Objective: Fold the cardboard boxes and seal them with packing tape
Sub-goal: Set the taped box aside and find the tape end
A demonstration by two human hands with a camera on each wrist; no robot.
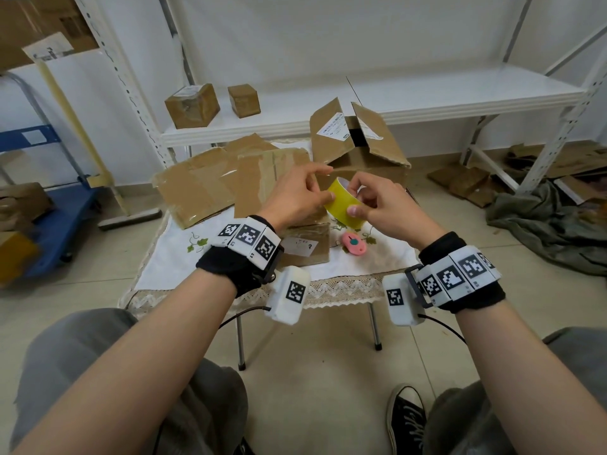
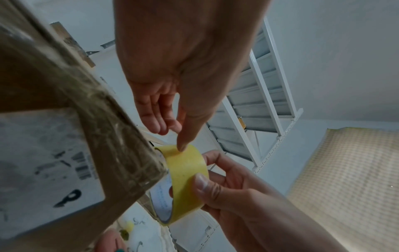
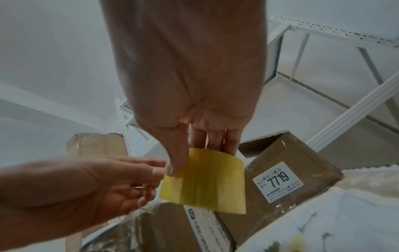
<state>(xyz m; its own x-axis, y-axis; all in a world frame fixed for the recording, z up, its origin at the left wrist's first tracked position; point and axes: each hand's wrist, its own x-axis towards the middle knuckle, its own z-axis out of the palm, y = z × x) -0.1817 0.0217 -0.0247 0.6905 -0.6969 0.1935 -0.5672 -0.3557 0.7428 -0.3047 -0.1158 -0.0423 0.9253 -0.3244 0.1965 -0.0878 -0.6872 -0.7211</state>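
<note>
A roll of yellow packing tape [image 1: 343, 205] [image 2: 185, 179] [image 3: 205, 182] is held up over the small table. My right hand [image 1: 371, 205] [image 2: 226, 187] [image 3: 194, 136] grips it, thumb on the outer face and fingers behind the rim. My left hand [image 1: 302, 195] [image 2: 172, 85] [image 3: 97, 184] meets it from the left: its thumb tip rests on the roll's outer surface, and its fingers stay relaxed, just off the roll. Behind the hands stands an open cardboard box [image 1: 361, 149] with its flaps up. Flattened taped cardboard [image 1: 210, 188] lies on the table's far left.
A pink cutter [image 1: 353, 243] and a small labelled cardboard piece [image 1: 305, 247] lie on the white tablecloth [image 1: 345, 267]. Two sealed small boxes [image 1: 192, 105] sit on the white shelf [image 1: 427, 93]. A blue cart [image 1: 65, 218] stands left, and a grey cloth heap [image 1: 542, 224] lies right.
</note>
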